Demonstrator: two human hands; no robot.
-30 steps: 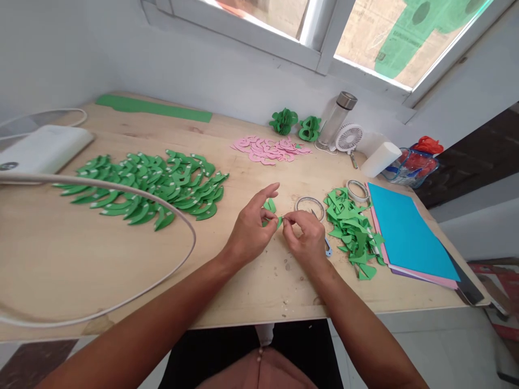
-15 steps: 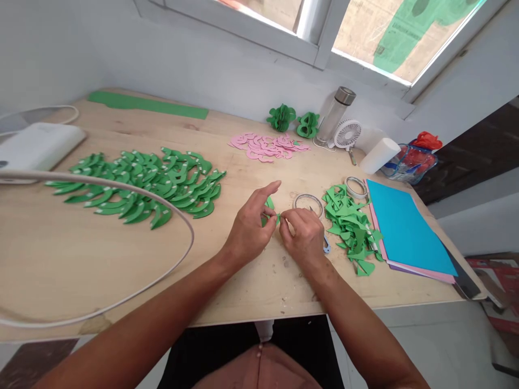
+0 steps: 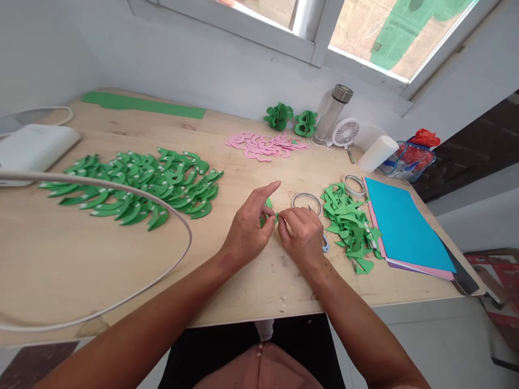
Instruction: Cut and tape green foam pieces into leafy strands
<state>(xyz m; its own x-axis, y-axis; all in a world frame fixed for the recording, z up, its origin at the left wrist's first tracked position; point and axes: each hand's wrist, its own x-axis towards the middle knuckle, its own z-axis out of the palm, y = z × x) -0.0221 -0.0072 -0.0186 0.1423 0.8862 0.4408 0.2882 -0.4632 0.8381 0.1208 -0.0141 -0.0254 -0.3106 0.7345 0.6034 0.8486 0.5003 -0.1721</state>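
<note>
The left hand [image 3: 246,226] hides most of a green paper piece [image 3: 269,203], while the right hand [image 3: 300,231] covers much of a blue-handled tool [image 3: 325,245]; whether this hand grips anything is too small to tell. A white box [image 3: 38,147] runs off the left edge, the window [image 3: 359,35] off the top.

No legible text, small print [image 3: 391,25] on a tan sheet [image 3: 352,38] behind the window [image 3: 322,32], past the table's [image 3: 259,286] far edge, unreadable
</note>
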